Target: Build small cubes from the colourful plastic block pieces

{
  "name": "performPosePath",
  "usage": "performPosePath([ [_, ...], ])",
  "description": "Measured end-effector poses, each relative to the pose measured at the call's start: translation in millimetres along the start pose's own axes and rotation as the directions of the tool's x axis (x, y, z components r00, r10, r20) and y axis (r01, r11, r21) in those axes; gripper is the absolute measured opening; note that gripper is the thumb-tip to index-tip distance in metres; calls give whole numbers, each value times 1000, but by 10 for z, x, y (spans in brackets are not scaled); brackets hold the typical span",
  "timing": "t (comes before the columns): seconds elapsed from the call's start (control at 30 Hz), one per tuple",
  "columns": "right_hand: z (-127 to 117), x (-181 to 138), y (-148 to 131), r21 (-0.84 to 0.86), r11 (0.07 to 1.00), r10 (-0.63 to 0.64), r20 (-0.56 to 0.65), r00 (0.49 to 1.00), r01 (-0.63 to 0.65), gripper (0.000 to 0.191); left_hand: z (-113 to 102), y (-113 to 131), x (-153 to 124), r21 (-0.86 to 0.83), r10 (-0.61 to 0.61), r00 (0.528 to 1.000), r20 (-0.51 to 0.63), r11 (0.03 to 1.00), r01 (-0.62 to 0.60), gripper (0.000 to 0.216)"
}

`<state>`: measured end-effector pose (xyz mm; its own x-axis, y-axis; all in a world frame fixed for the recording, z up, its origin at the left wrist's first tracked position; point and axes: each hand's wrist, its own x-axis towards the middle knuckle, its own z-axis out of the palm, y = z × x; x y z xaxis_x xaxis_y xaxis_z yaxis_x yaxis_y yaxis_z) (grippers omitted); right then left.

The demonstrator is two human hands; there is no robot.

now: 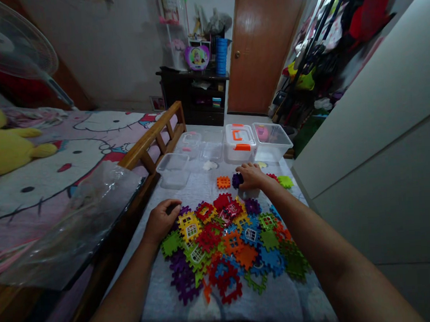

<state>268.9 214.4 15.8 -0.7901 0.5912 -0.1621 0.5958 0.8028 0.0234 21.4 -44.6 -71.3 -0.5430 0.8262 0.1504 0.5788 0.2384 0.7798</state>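
A pile of colourful plastic interlocking tiles (246,257) with notched edges covers the near part of the cloth. Some hold small window inserts, such as the yellow tile (189,226). My left hand (162,220) rests at the pile's left edge, fingers curved with a gap between thumb and fingers, holding nothing visible. Beyond the pile, my right hand (251,176) has its fingers on a purple tile (237,180), partly hidden by the hand. Just left of it lies an orange tile (223,182). A lime-green tile (285,181) and a red one lie right of my right wrist.
Along the far edge stand a lidded clear box (240,150) with orange clips and an open clear bin (273,143) containing something pink. An open clear container (174,170) sits at the left. A wooden bed rail (152,135) borders the left side; white cabinet panels (376,138) stand right.
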Motion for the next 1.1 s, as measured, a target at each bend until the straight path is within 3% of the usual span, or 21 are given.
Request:
performPosePath([
  [0.1,-50,-123,39,61,997,42,-77,996,-38,72,-2,11,-4,-2,-14,1000,8,1000,14,36],
  [0.27,-43,-719,209,305,952,30,-185,982,28,56,-15,52,-12,11,-29,1000,7,1000,28,35],
  [0.47,304,-1758,263,587,810,117,-171,978,5,35,-9,29,4,15,-32,999,-5,999,32,37],
  [0.6,518,-2176,161,656,754,187,-170,968,-30,28,-1,-8,17,26,-28,1000,-2,999,28,36],
  [0.77,620,-2296,54,638,767,228,-171,959,-69,28,3,-25,20,50,-14,1000,-16,999,15,36],
  [0.97,645,-2316,-84,526,850,116,-118,986,-37,57,-9,29,5,66,-54,999,3,996,54,40],
  [1.1,658,-2285,-160,461,884,120,-65,991,-77,52,-10,47,7,66,-51,999,-4,996,52,40],
])
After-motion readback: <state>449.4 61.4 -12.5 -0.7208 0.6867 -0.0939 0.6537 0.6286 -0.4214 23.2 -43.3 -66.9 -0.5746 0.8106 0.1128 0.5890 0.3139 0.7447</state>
